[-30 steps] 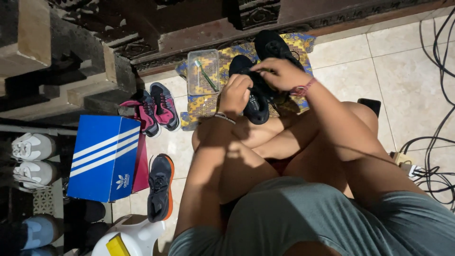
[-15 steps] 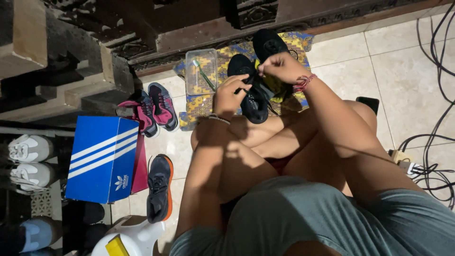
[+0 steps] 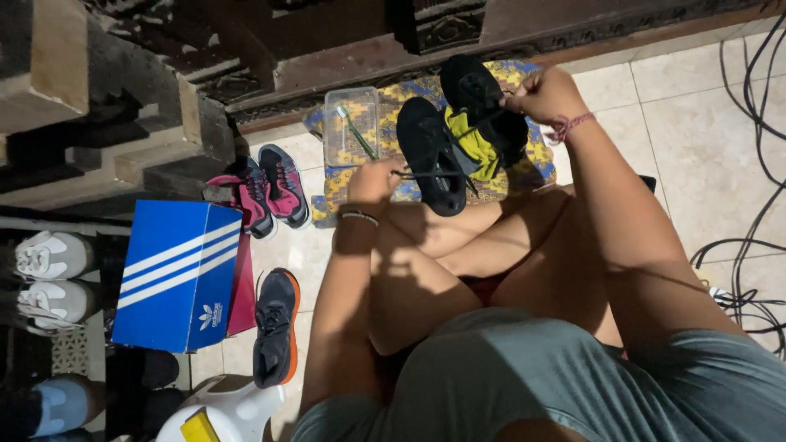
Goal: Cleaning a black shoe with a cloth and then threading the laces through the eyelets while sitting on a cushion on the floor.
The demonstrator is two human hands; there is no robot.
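Two black shoes [image 3: 458, 131] lie on one patterned mat [image 3: 524, 176], both hands [image 3: 458, 139] pinching their laces.

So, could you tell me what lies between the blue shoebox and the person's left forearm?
In the head view, a dark sneaker with an orange sole lies on the pale floor tiles between the blue shoebox and the left forearm.

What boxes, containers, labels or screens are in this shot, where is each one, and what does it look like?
Shoe box: on the floor at left, rectangular, blue with white diagonal stripes and a white logo.
Clear plastic container: on the patterned mat beside the black shoe, rectangular, see-through.
Yellow label: bottom edge, square, on a white jug.
No screens in view.
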